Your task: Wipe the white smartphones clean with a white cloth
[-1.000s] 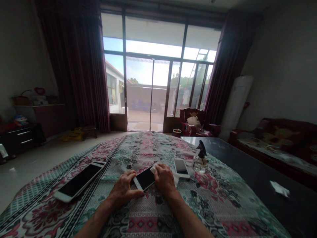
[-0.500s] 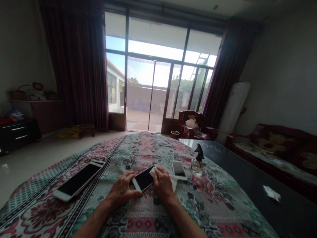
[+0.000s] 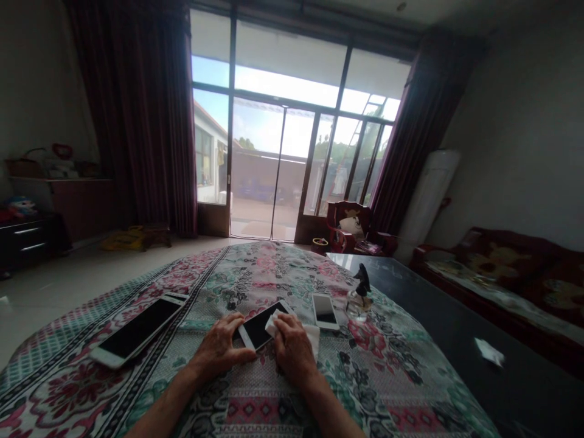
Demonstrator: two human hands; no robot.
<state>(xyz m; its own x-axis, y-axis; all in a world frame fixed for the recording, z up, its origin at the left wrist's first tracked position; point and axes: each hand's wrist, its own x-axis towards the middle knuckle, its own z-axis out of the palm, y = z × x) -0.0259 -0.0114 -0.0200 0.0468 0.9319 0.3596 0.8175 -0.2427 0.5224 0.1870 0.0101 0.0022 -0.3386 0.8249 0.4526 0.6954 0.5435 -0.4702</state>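
A white smartphone point(image 3: 256, 331) with a dark screen lies at a slant on the patterned tablecloth. My left hand point(image 3: 221, 345) grips its near left end between thumb and fingers. Bent over a white tissue point(image 3: 271, 324), my right hand point(image 3: 292, 345) presses it on the right part of the screen; some of the tissue trails out behind the hand. Just right of that hand rests a second white phone point(image 3: 325, 312). On the left is a larger white phone point(image 3: 139, 331), with the end of another device point(image 3: 177, 297) showing behind it.
A clear spray bottle with a black head point(image 3: 360, 295) stands right of the phones. Beyond the tablecloth point(image 3: 374, 383), a crumpled white tissue point(image 3: 490, 351) lies on the dark tabletop point(image 3: 449, 322). A wooden chair point(image 3: 347, 228) and glass doors are farther back.
My right hand and the tissue have slid left and slightly toward me across the screen. The left hand keeps its hold on the phone. The whole view has shifted slightly.
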